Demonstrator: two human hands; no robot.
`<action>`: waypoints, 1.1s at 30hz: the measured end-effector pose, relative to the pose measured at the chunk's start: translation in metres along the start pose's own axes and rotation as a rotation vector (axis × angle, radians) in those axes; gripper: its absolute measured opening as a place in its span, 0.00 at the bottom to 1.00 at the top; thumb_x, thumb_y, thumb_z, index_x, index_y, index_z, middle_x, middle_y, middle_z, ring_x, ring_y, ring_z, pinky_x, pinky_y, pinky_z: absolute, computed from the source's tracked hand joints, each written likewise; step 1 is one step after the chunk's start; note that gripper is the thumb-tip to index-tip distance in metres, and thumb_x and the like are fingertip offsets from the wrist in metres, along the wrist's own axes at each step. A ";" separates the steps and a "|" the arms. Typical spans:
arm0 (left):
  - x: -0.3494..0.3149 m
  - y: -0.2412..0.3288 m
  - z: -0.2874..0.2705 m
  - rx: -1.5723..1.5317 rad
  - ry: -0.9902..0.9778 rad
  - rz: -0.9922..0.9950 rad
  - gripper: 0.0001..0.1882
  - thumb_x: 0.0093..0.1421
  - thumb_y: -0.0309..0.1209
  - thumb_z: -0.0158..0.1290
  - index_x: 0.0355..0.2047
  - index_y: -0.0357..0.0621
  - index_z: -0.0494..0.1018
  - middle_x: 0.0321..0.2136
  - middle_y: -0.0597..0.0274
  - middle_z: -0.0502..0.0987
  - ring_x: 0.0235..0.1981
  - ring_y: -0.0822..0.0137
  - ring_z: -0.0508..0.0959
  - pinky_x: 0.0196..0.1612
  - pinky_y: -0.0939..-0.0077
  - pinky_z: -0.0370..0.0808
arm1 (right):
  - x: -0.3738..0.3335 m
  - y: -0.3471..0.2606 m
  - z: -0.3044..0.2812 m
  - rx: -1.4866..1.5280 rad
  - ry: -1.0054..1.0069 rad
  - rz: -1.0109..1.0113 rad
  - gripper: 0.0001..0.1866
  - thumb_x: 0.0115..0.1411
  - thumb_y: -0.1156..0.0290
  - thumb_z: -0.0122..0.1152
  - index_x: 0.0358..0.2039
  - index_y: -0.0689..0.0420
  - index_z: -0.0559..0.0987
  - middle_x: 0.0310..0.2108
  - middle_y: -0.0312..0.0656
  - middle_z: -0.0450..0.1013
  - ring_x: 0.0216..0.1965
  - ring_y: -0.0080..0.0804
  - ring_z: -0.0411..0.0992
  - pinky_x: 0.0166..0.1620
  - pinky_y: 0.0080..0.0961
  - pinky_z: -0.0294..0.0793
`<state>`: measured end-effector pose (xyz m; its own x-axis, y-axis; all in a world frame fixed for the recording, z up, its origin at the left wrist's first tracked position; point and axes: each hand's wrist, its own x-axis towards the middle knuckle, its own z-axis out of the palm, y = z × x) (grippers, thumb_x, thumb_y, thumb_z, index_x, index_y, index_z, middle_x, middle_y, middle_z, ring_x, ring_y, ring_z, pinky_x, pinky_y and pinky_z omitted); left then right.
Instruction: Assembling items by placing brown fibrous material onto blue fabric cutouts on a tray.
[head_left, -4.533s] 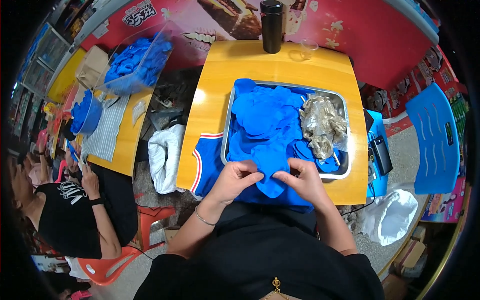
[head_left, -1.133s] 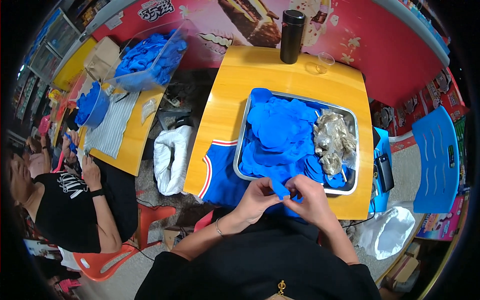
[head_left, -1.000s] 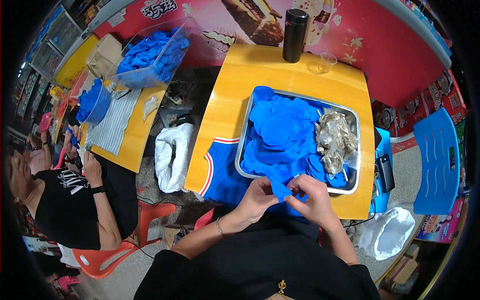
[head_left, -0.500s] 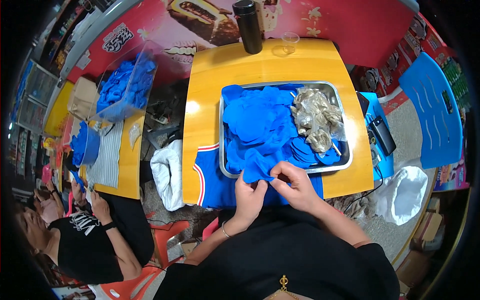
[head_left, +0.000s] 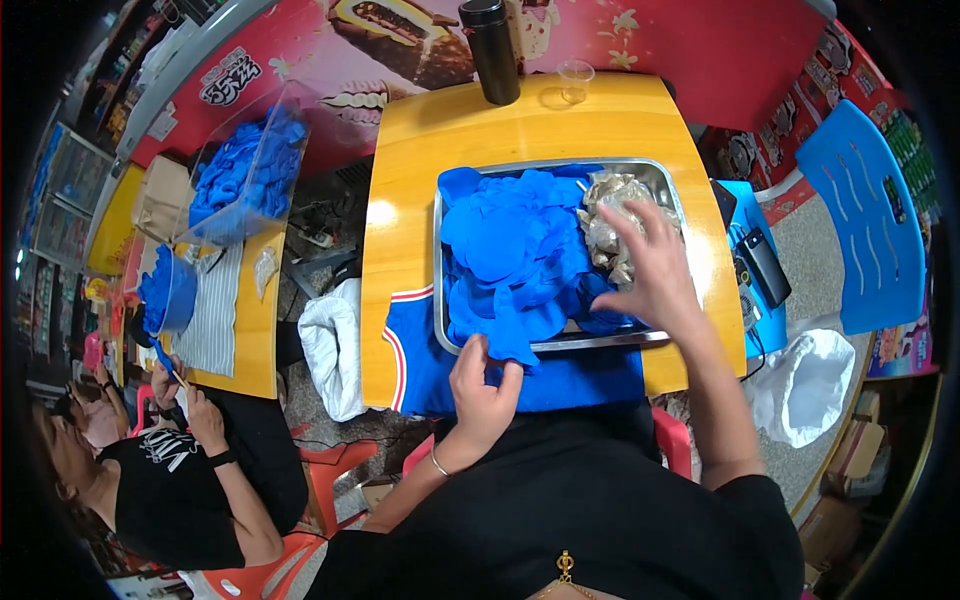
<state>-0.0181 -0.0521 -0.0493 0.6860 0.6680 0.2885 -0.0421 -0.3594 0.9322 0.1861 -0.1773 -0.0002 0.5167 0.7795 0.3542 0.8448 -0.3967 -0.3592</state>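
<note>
A metal tray point(head_left: 438, 300) holds a heap of round blue fabric pieces point(head_left: 500, 235). At its near edge my left hand point(head_left: 484, 395) pinches a blue fabric piece point(head_left: 512, 338) between thumb and fingers; this piece hangs over the rim. My right hand point(head_left: 655, 270) is raised over the tray's right side, thumb and fingers spread, holding nothing. Under and behind its fingers lie crumpled clear plastic bags point(head_left: 600, 225) with brownish contents, partly hidden. A blue garment with red and white trim point(head_left: 405, 350) lies beneath the tray's near side.
A black bottle point(head_left: 490, 55) and a clear plastic cup point(head_left: 576, 80) stand at the table's far edge. To the left, another person point(head_left: 190, 480) works at a table with a clear bin point(head_left: 250, 175) of blue fabric. A blue chair point(head_left: 865, 215) stands on the right.
My right hand has let go of the blue fabric piece, opened and moved up and right over the tray. My left hand keeps hold of the piece, slightly lower.
</note>
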 end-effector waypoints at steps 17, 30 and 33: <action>0.057 0.013 0.023 0.440 -0.578 0.424 0.21 0.46 0.36 0.59 0.39 0.41 0.71 0.35 0.56 0.69 0.40 0.56 0.70 0.43 0.66 0.68 | 0.024 0.068 0.004 0.106 -0.006 0.050 0.08 0.43 0.75 0.64 0.27 0.56 0.78 0.40 0.41 0.71 0.43 0.39 0.69 0.44 0.32 0.70; 0.123 0.031 0.077 0.030 -0.313 0.242 0.37 0.42 0.33 0.65 0.52 0.39 0.62 0.47 0.49 0.65 0.50 0.54 0.67 0.46 0.66 0.70 | 0.053 0.054 -0.024 0.592 0.015 0.186 0.03 0.51 0.78 0.58 0.28 0.64 0.76 0.26 0.38 0.71 0.28 0.22 0.70 0.32 0.19 0.70; 0.135 0.027 0.093 -0.105 -0.254 0.179 0.34 0.43 0.26 0.63 0.51 0.39 0.62 0.47 0.55 0.67 0.48 0.62 0.69 0.47 0.71 0.70 | 0.058 0.028 -0.028 0.728 -0.025 0.039 0.03 0.51 0.78 0.58 0.28 0.64 0.76 0.25 0.40 0.71 0.29 0.26 0.71 0.34 0.21 0.72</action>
<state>0.1407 -0.0319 -0.0058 0.8197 0.4113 0.3987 -0.2441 -0.3790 0.8926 0.2437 -0.1567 0.0342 0.5336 0.7857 0.3130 0.5145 -0.0078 -0.8575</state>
